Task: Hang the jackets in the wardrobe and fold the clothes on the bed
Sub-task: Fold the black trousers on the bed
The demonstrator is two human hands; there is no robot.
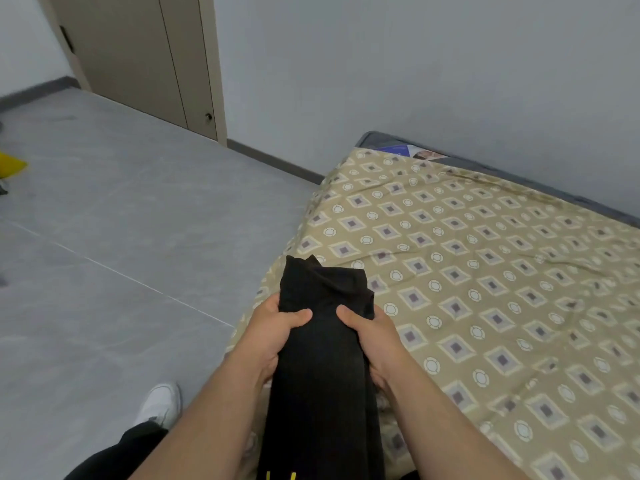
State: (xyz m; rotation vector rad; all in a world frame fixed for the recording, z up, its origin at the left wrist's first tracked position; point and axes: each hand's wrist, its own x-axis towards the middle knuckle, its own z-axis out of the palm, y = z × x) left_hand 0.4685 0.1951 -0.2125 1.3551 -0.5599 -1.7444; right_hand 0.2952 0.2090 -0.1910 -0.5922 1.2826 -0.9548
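A black garment (325, 362), folded into a long narrow strip with small yellow marks at its lower end, hangs in front of me over the near left corner of the bed (502, 271). My left hand (273, 337) grips its left edge, thumb on top. On the opposite edge my right hand (372, 341) grips it at the same height, thumb also on top. The bed carries a tan sheet printed with diamonds and circles. The garment's lower end runs out of view.
Grey tiled floor (121, 237) spreads to the left of the bed. A beige wardrobe or door (138, 57) stands at the far wall. A yellow object (10, 166) lies at the left edge. My white shoe (161, 403) is on the floor.
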